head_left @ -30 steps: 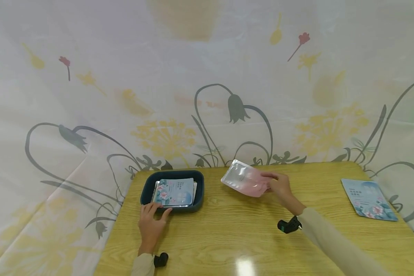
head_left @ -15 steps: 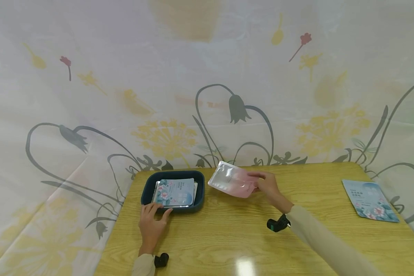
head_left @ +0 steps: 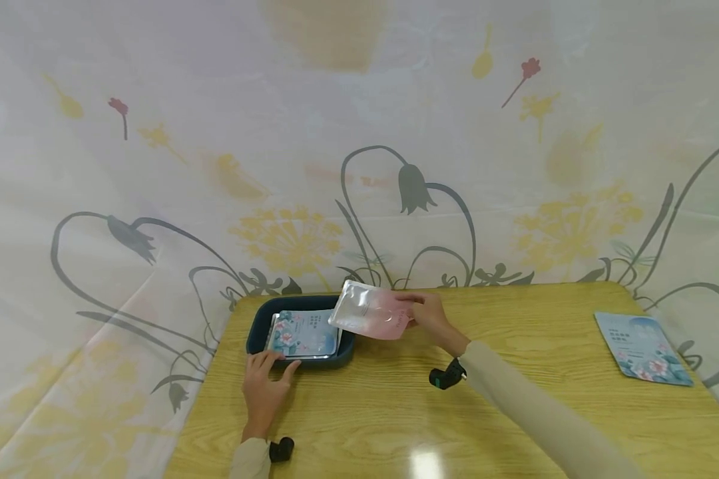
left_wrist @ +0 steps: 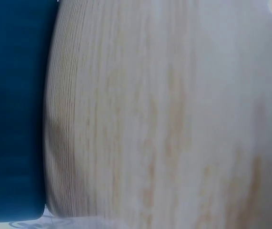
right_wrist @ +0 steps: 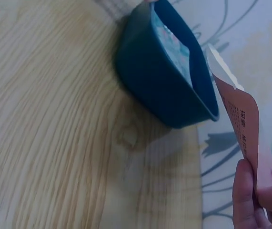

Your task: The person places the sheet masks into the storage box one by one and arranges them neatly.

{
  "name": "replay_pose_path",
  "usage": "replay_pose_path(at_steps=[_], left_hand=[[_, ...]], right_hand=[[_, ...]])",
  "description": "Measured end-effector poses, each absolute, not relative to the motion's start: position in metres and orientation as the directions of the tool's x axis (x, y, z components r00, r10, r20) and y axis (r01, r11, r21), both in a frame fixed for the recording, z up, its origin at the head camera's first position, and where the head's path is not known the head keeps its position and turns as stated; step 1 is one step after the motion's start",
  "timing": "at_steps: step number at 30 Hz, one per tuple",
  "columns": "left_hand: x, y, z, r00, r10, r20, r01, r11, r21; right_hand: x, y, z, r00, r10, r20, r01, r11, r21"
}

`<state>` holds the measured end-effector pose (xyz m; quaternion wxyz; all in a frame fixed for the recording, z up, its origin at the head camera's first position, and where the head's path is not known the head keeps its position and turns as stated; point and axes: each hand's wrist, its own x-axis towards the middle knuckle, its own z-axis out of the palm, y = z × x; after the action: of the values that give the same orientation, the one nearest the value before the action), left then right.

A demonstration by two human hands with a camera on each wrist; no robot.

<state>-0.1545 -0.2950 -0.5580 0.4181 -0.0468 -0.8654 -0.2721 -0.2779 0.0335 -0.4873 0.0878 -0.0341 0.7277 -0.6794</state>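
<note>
In the head view, my right hand [head_left: 433, 321] pinches the edge of a pink-and-silver sheet mask packet [head_left: 371, 311], thumb and fingers on opposite faces. The packet hangs tilted, its silver end overlapping the right rim of a dark blue plastic bin [head_left: 346, 349]. Inside the bin lies a small stack topped by a light blue sheet mask packet [head_left: 305, 332] with pink flowers. My left hand [head_left: 263, 389] holds the bin's near rim at the left corner. The right wrist view shows the pink packet [right_wrist: 240, 112] edge-on beside the bin [right_wrist: 150, 76].
Another light blue floral packet [head_left: 642, 347] lies flat at the right end of the wooden table [head_left: 389, 412]. Behind the table hangs a pale sheet [head_left: 311, 159] printed with flowers. A black wrist camera [head_left: 446, 376] sits below the right wrist.
My right hand has carried the pink-and-silver packet leftward, from above the table to the bin's right rim. The left hand, bin and blue packets have stayed in place.
</note>
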Motion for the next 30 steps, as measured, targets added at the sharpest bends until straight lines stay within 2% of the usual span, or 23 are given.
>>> replay_pose_path(at_steps=[8,17,30], left_hand=[[-0.157,-0.296,-0.560,-0.626,-0.141,0.767,0.318,0.852,0.416],[-0.158,-0.297,-0.562,-0.642,-0.149,0.752,0.304,0.851,0.428],[-0.156,-0.299,-0.561,-0.652,-0.159,0.742,0.287,0.854,0.435]], right_hand=[[-0.284,-0.003,-0.489,-0.975,-0.212,-0.072,0.058,0.073,-0.996],[-0.287,-0.036,-0.496,-0.966,-0.226,-0.124,0.105,0.096,-0.990],[-0.289,-0.077,-0.507,-0.971,-0.220,-0.096,0.076,0.098,-0.992]])
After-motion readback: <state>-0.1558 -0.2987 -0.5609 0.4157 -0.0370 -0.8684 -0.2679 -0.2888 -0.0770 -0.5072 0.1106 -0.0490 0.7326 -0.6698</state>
